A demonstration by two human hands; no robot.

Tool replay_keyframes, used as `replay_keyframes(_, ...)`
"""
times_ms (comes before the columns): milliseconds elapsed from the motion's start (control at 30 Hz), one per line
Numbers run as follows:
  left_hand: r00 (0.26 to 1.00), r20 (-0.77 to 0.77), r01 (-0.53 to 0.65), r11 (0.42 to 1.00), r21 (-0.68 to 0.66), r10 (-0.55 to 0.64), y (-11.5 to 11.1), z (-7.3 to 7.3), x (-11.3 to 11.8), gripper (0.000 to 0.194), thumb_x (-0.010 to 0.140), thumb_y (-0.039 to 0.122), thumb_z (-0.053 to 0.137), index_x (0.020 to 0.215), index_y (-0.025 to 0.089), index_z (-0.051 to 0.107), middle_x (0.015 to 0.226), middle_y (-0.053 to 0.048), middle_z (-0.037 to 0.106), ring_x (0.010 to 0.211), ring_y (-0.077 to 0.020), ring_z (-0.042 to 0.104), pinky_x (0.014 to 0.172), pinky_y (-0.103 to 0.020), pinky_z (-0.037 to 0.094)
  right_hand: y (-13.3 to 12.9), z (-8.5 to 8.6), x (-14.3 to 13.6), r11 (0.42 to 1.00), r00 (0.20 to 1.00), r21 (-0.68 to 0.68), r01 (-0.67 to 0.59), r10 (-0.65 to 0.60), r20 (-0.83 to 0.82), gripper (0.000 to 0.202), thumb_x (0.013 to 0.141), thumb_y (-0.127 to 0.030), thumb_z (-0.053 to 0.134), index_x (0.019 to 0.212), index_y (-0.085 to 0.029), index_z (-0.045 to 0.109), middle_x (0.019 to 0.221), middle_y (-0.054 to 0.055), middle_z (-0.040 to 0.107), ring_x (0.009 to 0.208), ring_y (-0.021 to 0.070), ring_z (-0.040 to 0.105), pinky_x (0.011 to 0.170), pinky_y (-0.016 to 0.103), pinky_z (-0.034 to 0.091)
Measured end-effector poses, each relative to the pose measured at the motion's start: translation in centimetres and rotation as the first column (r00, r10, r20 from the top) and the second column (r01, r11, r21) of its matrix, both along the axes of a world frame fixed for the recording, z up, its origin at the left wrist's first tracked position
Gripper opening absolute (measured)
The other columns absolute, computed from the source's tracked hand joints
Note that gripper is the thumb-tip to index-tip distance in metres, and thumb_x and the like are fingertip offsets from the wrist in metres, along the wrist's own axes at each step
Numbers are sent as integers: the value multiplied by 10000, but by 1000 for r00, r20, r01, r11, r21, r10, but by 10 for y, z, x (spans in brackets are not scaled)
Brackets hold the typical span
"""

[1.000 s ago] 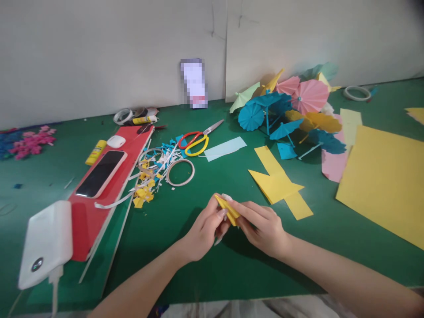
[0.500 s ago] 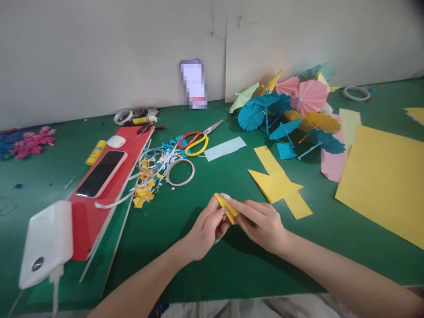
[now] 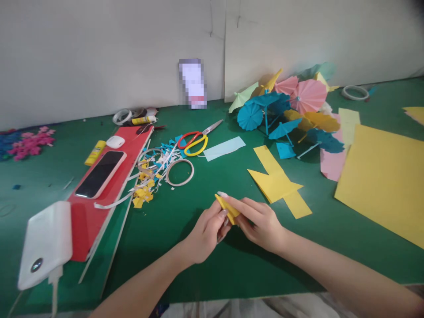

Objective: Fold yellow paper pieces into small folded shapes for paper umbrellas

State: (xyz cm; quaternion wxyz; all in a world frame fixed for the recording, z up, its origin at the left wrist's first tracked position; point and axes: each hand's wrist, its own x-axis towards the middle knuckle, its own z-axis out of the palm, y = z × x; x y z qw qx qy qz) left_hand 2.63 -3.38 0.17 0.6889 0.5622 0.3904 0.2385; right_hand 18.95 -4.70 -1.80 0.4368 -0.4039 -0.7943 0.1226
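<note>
A small piece of folded yellow paper (image 3: 229, 209) is pinched between both my hands, just above the green table (image 3: 185, 278). My left hand (image 3: 207, 229) is closed on its left side, thumb on top. My right hand (image 3: 261, 223) grips it from the right, with the index finger lying along its upper edge; part of the paper is hidden by the fingers. Beyond my right hand lie cut and folded yellow paper pieces (image 3: 276, 185), one across another.
Scissors (image 3: 195, 141), a tape roll (image 3: 179, 172) and paper scraps (image 3: 145, 185) lie ahead to the left. A phone (image 3: 101, 174) rests on a red board (image 3: 82, 225), near a white power bank (image 3: 46, 245). Paper umbrellas (image 3: 285, 110) and a yellow sheet (image 3: 384, 181) are at right.
Almost nothing differs. Both hands keep hold of the folded yellow paper, with only a very slight shift of the fingers.
</note>
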Motion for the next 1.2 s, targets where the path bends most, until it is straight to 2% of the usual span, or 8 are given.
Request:
replay_keyframes(100,1000,-5,-15,1000,4,15,0,2,2,235,909,362,282,759,207,373,539,72,329,468,-93,288,428,-203,278,0,-1,-1,1000,999,-1,-23,23,-38,464,908,-78,392,1344,-226,449,708,16,579,529,122,540,456,202,445)
replay_keyframes(233,997,-27,-73,997,0,73,-1,5,6,222,900,361,278,806,201,399,575,61,353,481,-95,304,427,-204,279,-2,0,-5,999,995,17,43,-42,-87,417,897,-84,440,1290,-202,515,605,-19,503,457,111,466,417,200,395)
replay_keyframes(467,998,9,-68,997,20,68,-3,-1,6,256,899,391,275,767,203,389,568,56,372,477,-95,323,436,-211,295,-7,5,-7,997,983,-52,53,-62,-174,356,890,-70,452,1188,-210,588,607,-16,506,464,105,468,425,192,399)
replay_keyframes(733,995,18,-98,995,6,98,-5,-1,8,317,904,463,247,790,205,391,575,62,333,469,-94,277,420,-215,244,-8,1,-10,977,983,119,177,-169,-74,271,867,-57,480,1081,-182,589,534,-31,545,408,104,471,422,208,415)
replay_keyframes(900,995,42,-92,996,0,92,-6,-1,8,316,912,465,273,792,203,404,568,65,329,467,-93,282,427,-215,254,-7,-3,-10,967,981,170,192,-185,-54,301,845,-51,490,1106,-188,551,553,-30,607,417,112,544,452,207,473)
replay_keyframes(1033,993,28,-114,993,21,114,-6,-2,6,290,918,422,285,773,204,410,530,74,310,449,-90,269,417,-207,242,-6,-2,-9,980,986,117,162,-157,-46,413,869,-62,479,1263,-184,484,627,-11,639,447,112,562,479,205,493)
replay_keyframes(1100,991,25,-131,991,25,131,-4,0,5,266,918,396,297,773,204,409,533,75,321,447,-86,275,414,-201,245,-6,0,-8,993,995,72,94,-92,-38,474,885,-62,450,1343,-182,425,669,8,635,483,119,565,483,208,493)
replay_keyframes(1200,987,20,-159,987,27,159,0,4,2,251,922,378,296,772,205,397,538,78,325,440,-80,285,410,-193,251,-6,2,-8,998,996,-36,-50,47,-77,510,902,-78,420,1394,-208,376,843,61,638,653,144,612,559,226,526)
